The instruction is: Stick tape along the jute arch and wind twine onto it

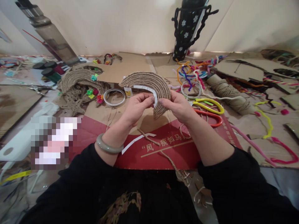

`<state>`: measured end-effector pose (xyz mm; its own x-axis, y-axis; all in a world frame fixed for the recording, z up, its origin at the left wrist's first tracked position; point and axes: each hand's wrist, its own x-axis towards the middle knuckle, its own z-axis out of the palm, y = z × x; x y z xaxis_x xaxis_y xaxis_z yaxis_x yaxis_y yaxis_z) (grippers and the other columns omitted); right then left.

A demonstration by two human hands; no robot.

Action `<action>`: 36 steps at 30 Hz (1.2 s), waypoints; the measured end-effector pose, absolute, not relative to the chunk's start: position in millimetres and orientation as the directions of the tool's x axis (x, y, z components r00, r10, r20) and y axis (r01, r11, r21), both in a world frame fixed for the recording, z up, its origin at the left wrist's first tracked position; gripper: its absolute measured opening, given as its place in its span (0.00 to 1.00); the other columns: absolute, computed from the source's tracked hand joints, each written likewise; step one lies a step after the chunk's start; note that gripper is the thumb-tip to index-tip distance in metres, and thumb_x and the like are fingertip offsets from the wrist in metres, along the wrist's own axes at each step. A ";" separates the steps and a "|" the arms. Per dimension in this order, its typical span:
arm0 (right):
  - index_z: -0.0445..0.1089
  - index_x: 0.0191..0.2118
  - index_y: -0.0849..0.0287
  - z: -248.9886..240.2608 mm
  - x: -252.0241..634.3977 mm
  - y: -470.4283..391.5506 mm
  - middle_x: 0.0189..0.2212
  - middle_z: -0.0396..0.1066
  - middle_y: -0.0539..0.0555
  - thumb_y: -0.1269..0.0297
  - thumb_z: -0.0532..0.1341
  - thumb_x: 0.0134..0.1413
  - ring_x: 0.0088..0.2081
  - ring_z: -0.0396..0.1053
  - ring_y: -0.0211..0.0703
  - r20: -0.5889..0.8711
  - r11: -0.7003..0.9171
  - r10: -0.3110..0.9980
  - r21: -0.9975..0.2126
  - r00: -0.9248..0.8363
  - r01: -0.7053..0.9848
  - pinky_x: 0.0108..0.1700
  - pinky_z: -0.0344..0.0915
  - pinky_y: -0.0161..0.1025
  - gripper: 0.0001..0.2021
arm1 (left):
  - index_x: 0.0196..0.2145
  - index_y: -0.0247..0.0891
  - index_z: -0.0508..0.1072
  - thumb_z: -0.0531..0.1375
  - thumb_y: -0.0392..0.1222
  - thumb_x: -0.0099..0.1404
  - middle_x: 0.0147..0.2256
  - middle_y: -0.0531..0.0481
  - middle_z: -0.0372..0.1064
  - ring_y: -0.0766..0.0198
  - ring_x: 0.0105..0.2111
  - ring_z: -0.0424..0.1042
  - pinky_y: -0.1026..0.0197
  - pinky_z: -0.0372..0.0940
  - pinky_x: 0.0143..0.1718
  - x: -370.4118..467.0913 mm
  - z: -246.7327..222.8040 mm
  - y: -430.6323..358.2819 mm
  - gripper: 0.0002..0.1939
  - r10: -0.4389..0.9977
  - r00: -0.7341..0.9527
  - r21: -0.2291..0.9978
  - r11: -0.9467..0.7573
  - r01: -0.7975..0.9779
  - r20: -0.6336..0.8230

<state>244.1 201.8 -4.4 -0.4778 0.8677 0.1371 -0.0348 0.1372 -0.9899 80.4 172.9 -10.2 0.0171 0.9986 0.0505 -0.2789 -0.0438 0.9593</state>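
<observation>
A crescent of brown jute rope (149, 79), its cords laid in curved rows, is held up between my two hands. Along its inner edge runs a white strip (146, 89). My left hand (140, 105) pinches the strip near the crescent's lower inner end. On the outer side, my right hand (176, 104) grips the crescent with the thumb on its front face. Below them, a second white strip (135, 142) and a loose piece of twine (149, 137) lie on the red and brown cardboard (130, 158).
Scissors with yellow and red handles (209, 105) lie beside my right wrist. Left stand a rope piece with colourful pom-poms (79, 82) and a tape roll (114, 97). A twine cone (229, 93) and pipe cleaners lie right. A black flowered bottle (187, 29) stands behind.
</observation>
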 end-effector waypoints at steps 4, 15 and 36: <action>0.65 0.32 0.57 -4.8 243.8 201.1 0.24 0.64 0.46 0.58 0.65 0.46 0.26 0.61 0.34 0.143 0.158 0.856 -0.987 -0.497 -0.012 0.28 0.62 0.34 0.11 | 0.26 0.35 0.74 0.75 0.53 0.47 0.24 0.54 0.70 0.71 0.26 0.66 0.65 0.64 0.32 79.9 -10.8 173.4 0.20 0.998 -0.003 0.964 -0.064 -0.258 0.066; 0.65 0.33 0.58 -4.7 245.3 201.7 0.25 0.63 0.46 0.57 0.64 0.47 0.27 0.61 0.34 0.142 0.171 0.845 -0.985 -0.516 0.008 0.29 0.62 0.34 0.12 | 0.27 0.36 0.74 0.75 0.54 0.48 0.26 0.54 0.71 0.70 0.27 0.69 0.64 0.67 0.34 78.6 -14.8 175.4 0.21 0.994 -0.018 0.943 -0.109 -0.313 0.109; 0.66 0.34 0.59 -6.2 245.9 203.2 0.26 0.68 0.48 0.56 0.65 0.48 0.27 0.65 0.34 0.146 0.147 0.847 -0.988 -0.511 -0.038 0.28 0.65 0.34 0.13 | 0.27 0.37 0.74 0.73 0.49 0.52 0.23 0.56 0.71 0.72 0.25 0.69 0.68 0.63 0.30 76.9 -11.0 175.1 0.16 0.992 -0.095 0.942 -0.113 -0.316 0.087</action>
<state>245.9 203.2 -6.2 -0.5109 0.8473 0.1456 -0.0385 0.1466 -0.9884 76.9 175.1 -11.0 -0.0947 0.9917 0.0868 -0.3161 -0.1126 0.9420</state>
